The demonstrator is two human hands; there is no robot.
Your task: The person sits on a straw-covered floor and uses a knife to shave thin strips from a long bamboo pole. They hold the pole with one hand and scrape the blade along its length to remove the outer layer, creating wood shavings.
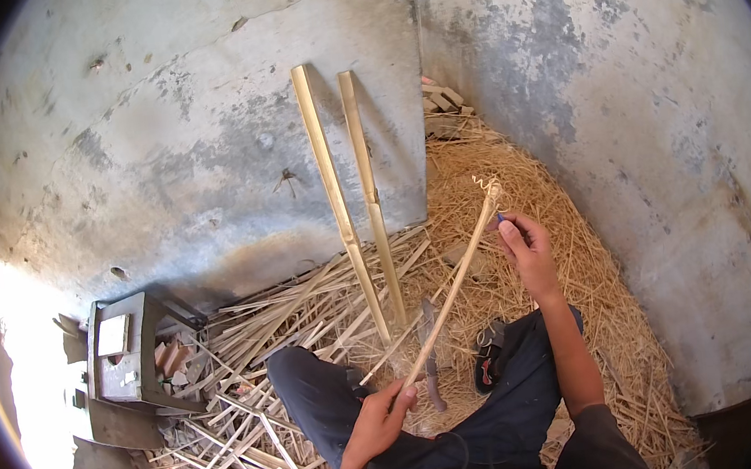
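My left hand (381,422) is closed around the near end of a long, pale bamboo stick (454,295), which slants up and away to the right. Thin curled shavings (490,189) cling to the stick's far end. Beside that end, my right hand (529,251) is closed on a small dark-blue tool (500,218); most of it is hidden by the fingers, so its kind does not show. A long dark knife (431,356) lies between my legs, partly covered by the stick.
Two split bamboo lengths (334,184) lean on the wall ahead. Bamboo strips (257,409) lie heaped at left, and straw-like shavings (585,341) cover the floor at right. A small wooden stool (125,358) stands at left, with bricks (444,99) in the far corner.
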